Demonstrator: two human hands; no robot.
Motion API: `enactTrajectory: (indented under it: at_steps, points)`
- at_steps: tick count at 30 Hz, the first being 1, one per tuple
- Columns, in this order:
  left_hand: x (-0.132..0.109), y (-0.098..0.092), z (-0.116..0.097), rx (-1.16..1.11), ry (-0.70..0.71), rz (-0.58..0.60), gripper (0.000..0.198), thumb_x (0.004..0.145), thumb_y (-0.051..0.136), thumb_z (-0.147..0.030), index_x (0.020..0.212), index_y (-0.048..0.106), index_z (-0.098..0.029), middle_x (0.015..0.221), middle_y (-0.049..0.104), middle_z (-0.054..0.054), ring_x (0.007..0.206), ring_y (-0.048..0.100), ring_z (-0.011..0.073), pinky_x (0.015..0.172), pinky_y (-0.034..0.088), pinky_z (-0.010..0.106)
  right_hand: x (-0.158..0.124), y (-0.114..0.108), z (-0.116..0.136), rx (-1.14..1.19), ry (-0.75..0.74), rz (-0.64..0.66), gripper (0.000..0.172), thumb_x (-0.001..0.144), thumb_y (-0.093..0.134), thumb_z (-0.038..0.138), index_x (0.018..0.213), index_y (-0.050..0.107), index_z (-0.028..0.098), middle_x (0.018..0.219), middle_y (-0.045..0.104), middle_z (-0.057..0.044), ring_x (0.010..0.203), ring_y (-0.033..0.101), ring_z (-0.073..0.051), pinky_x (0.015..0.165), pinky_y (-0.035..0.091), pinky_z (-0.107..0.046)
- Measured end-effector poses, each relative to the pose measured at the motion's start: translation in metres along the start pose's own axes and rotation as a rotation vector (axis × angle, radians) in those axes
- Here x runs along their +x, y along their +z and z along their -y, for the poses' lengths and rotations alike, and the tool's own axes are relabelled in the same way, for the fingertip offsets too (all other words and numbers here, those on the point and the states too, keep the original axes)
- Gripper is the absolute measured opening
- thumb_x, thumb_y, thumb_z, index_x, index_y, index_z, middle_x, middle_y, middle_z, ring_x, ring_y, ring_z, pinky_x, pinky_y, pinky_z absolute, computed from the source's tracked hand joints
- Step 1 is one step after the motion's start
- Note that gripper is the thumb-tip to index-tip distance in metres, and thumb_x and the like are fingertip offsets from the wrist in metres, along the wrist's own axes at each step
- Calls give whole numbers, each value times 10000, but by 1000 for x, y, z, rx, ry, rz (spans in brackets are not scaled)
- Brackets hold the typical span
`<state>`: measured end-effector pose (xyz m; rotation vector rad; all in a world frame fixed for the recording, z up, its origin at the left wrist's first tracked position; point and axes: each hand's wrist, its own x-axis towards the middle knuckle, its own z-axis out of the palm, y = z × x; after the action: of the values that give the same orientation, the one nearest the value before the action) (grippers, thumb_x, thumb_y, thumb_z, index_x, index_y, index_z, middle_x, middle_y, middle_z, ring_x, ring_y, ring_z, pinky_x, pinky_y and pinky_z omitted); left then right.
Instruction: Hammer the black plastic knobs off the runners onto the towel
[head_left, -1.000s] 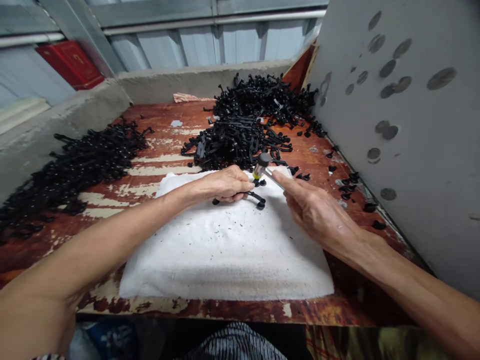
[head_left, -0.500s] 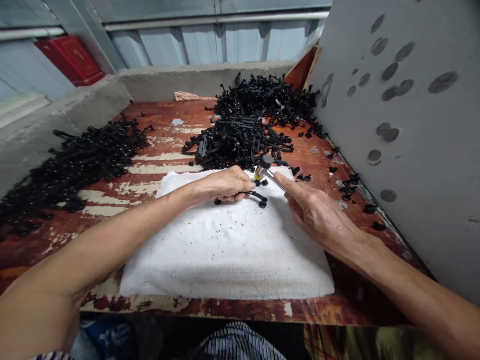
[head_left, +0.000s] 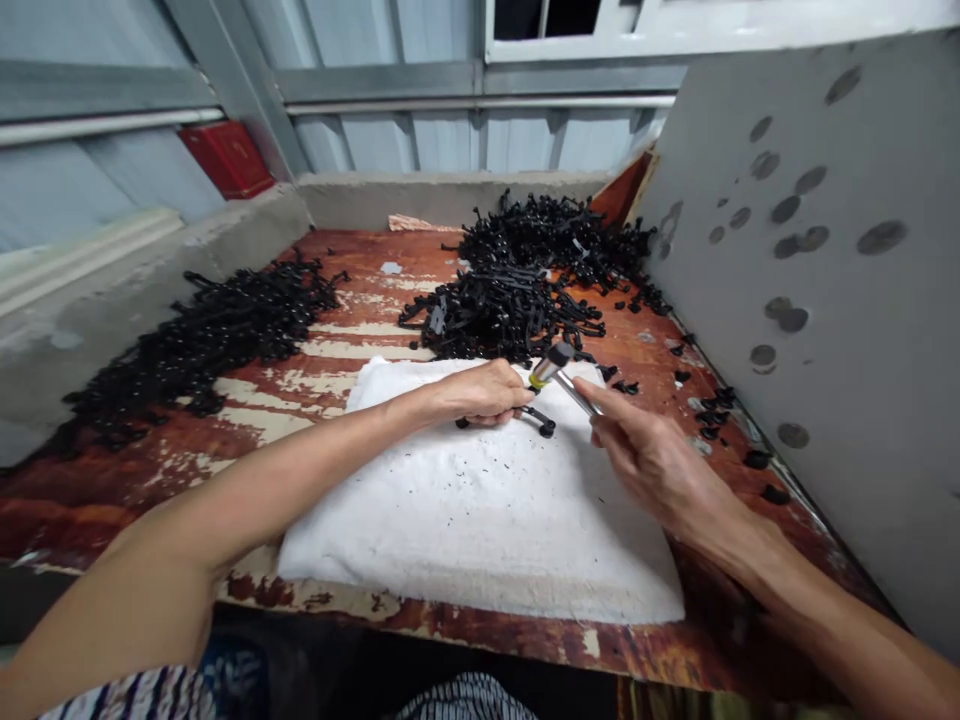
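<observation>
My left hand (head_left: 491, 392) is closed around a slim black part (head_left: 541, 422) with a round knob at its end, over a white cloth (head_left: 465, 540). The part's middle is hidden under my fingers. In my right hand (head_left: 652, 450) is a small hammer (head_left: 553, 366) with a black face on one end and a yellow one on the other, gripped by its metal handle. The hammer's yellow end is right beside my left fingertips, at a small black piece; whether it touches cannot be made out. Dark crumbs are scattered across the cloth.
Heaps of similar black parts lie behind the cloth (head_left: 502, 310) and to the left (head_left: 225, 340). Loose black pieces (head_left: 716, 405) lie along a grey panel (head_left: 825, 300) on the right. The worn red-brown table (head_left: 352, 310) ends at a low concrete ledge (head_left: 450, 187).
The camera view has shifted, so the scene sits lower and further right. The hammer head is tilted more, its yellow end near my left fingertips. Both hands keep their holds.
</observation>
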<state>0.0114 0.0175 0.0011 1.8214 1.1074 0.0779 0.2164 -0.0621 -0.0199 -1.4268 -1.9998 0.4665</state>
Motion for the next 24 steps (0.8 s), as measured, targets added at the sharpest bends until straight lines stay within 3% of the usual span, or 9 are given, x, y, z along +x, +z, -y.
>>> enactTrajectory:
  at_steps: [3,5,7,10,12,14,16,20,24]
  points:
    - [-24,-36,5,153,-67,-172,241,904,470,-236,712,555,-118,553,546,21,417,443,88,395,301,190,-7,-9,17,547,340,-52,616,838,545,474,1379,479,188,707,513,-11,458,386,-104,363,333,-223]
    - [-50,-78,9,264,-198,-437,183,894,510,-267,857,602,-115,724,631,58,537,547,126,463,388,214,-14,-11,27,849,496,-79,728,723,699,528,1353,456,256,718,491,21,457,362,-83,329,304,-185]
    - [-75,-121,11,531,-352,-762,234,877,563,-306,962,636,-101,913,657,112,791,627,215,688,500,310,-22,-7,36,1015,609,-81,850,593,801,522,1322,453,258,697,489,37,451,343,-73,316,298,-171]
    - [-96,-151,12,698,-443,-1144,534,884,551,-291,1275,477,65,1332,427,306,1265,400,412,1004,378,502,-29,8,43,1146,746,-68,988,459,857,507,1308,434,229,652,496,48,432,317,-69,297,280,-167]
    - [-90,-137,10,733,-377,-1112,461,916,473,-260,1233,506,72,1271,480,295,1216,448,364,992,381,463,-30,18,45,1193,783,-94,1015,421,868,492,1295,429,222,636,495,54,431,314,-68,298,281,-164]
    - [-71,-101,6,706,-261,-858,259,899,492,-272,995,658,-97,996,649,115,915,596,225,816,448,339,-28,23,47,1202,798,-143,1005,403,872,480,1267,429,216,625,490,60,431,312,-66,298,284,-164]
    - [-46,-60,1,664,-174,-696,248,921,478,-350,959,648,-173,868,666,24,774,607,165,670,425,274,-26,24,48,1185,813,-177,991,386,873,468,1232,428,206,607,484,66,426,307,-64,294,280,-161]
    - [-3,-7,-6,751,-169,-639,428,919,502,-363,1241,488,-81,955,674,146,937,644,296,690,424,319,-24,23,50,1162,811,-170,976,368,868,486,1180,425,177,586,478,75,410,297,-56,283,264,-157]
    - [15,-6,-1,659,-176,-668,389,910,475,-256,1262,444,-93,983,670,172,967,646,315,732,429,337,-27,22,47,1182,793,-174,935,363,870,509,1114,432,164,578,471,85,398,291,-46,278,271,-156]
